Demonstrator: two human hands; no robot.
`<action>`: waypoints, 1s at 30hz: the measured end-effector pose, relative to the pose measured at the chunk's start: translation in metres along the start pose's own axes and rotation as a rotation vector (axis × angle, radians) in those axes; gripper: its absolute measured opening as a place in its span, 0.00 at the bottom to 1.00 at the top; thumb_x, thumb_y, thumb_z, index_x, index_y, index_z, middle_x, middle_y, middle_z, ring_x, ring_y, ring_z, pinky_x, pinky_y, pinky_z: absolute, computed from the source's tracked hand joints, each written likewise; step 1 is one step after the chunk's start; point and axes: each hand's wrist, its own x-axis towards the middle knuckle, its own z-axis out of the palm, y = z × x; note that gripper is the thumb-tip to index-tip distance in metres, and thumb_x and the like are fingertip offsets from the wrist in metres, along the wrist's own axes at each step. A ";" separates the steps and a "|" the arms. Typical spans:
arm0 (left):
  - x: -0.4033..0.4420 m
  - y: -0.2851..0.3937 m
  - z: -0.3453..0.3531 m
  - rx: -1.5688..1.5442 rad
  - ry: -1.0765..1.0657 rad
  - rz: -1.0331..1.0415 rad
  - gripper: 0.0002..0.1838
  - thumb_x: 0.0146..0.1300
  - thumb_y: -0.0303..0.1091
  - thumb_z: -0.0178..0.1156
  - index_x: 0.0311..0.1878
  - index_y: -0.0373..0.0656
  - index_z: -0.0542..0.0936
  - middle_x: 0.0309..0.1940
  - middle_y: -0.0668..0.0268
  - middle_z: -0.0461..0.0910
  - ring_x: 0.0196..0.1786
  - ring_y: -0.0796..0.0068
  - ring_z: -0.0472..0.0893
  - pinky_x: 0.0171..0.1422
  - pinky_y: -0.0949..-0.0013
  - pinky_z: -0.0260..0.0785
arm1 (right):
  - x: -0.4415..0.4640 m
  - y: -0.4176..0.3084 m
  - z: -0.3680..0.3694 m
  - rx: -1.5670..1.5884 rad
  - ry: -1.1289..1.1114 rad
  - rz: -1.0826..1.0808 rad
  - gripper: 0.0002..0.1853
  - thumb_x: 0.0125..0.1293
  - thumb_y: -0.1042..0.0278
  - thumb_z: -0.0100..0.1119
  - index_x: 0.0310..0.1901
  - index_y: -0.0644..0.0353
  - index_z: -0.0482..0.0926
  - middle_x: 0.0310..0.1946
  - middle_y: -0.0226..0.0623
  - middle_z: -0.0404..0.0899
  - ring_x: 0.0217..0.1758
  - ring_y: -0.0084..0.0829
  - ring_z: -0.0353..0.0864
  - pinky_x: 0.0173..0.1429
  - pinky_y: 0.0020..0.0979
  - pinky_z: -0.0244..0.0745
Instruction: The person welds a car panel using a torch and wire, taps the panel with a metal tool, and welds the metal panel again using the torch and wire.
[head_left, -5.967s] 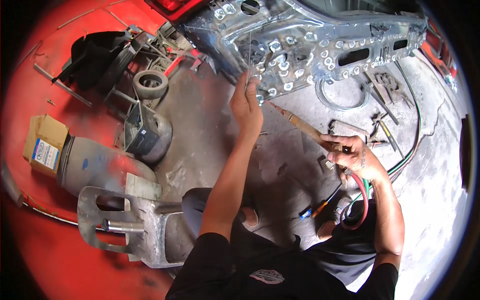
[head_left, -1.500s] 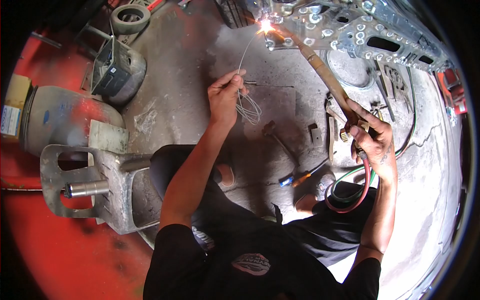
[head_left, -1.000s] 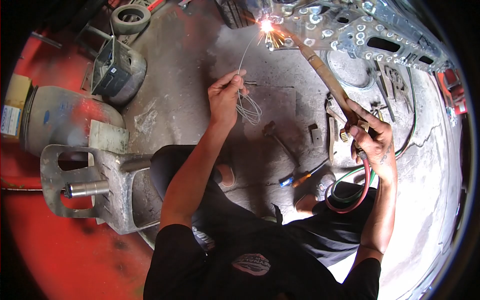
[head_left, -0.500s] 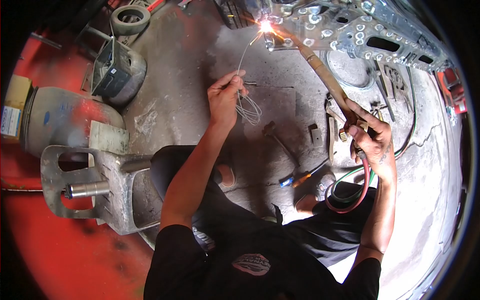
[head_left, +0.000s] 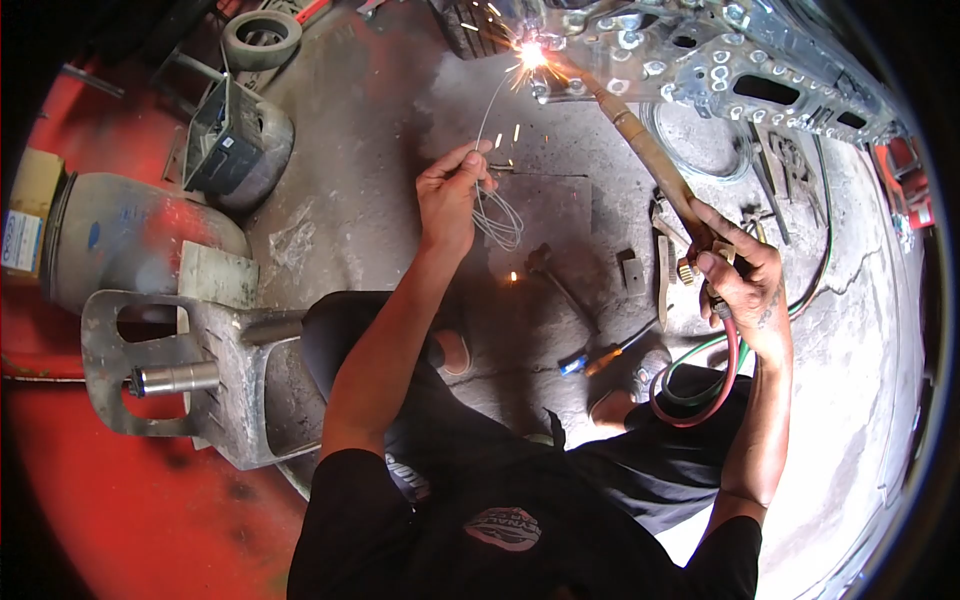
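My right hand (head_left: 740,275) is closed around the handle end of a gas welding torch (head_left: 645,145), whose red and green hoses (head_left: 738,370) hang below it. The torch tip meets a bright, sparking spot (head_left: 532,55) on the edge of a spot-welded metal car panel (head_left: 700,60). Between the thumb and fingers of my left hand (head_left: 450,195) is pinched a thin coiled filler wire (head_left: 503,222). Its free end runs up to the glowing spot, where the glare hides the exact contact.
On the floor below lie a hammer (head_left: 565,290), a screwdriver (head_left: 605,360) and a metal block (head_left: 633,273). A wire coil (head_left: 700,150) rests under the panel. To the left stand a plastic chair (head_left: 225,400), a tank (head_left: 110,240), a black bin (head_left: 222,135) and a tyre (head_left: 262,40).
Sparks now spread wider from the bright spot, and several fall toward the floor past my left hand. Both hands, the torch and the wire stay nearly in place.
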 end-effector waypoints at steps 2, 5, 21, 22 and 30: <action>0.001 -0.001 -0.001 -0.007 0.000 0.000 0.12 0.72 0.26 0.60 0.54 0.28 0.82 0.29 0.68 0.76 0.31 0.75 0.75 0.44 0.65 0.74 | 0.000 0.000 0.000 0.002 0.000 -0.005 0.28 0.68 0.68 0.63 0.70 0.62 0.74 0.33 0.33 0.81 0.20 0.18 0.75 0.23 0.21 0.73; 0.001 -0.002 -0.001 -0.009 0.001 0.003 0.12 0.72 0.26 0.60 0.54 0.28 0.82 0.29 0.68 0.76 0.31 0.75 0.75 0.44 0.65 0.74 | 0.000 -0.003 -0.001 0.040 -0.011 0.014 0.27 0.68 0.68 0.66 0.68 0.61 0.76 0.34 0.29 0.79 0.24 0.16 0.76 0.25 0.20 0.73; 0.000 -0.001 -0.001 -0.009 -0.006 0.000 0.11 0.72 0.27 0.61 0.52 0.30 0.84 0.28 0.69 0.76 0.32 0.75 0.75 0.44 0.65 0.75 | -0.001 -0.004 0.001 0.021 -0.007 0.009 0.27 0.68 0.70 0.64 0.68 0.62 0.75 0.33 0.31 0.79 0.22 0.17 0.75 0.24 0.20 0.73; 0.000 -0.001 -0.001 -0.011 -0.006 0.001 0.11 0.72 0.27 0.61 0.52 0.31 0.84 0.28 0.69 0.76 0.32 0.75 0.75 0.44 0.65 0.75 | 0.000 -0.003 0.001 0.009 -0.004 0.000 0.27 0.68 0.69 0.63 0.69 0.63 0.75 0.33 0.32 0.80 0.20 0.17 0.75 0.23 0.21 0.72; 0.001 -0.001 -0.001 0.007 0.010 0.002 0.11 0.72 0.27 0.61 0.52 0.30 0.83 0.29 0.69 0.76 0.31 0.75 0.76 0.44 0.65 0.76 | 0.001 0.000 0.002 0.022 -0.010 -0.003 0.27 0.68 0.69 0.64 0.69 0.63 0.75 0.31 0.31 0.79 0.20 0.17 0.75 0.23 0.21 0.71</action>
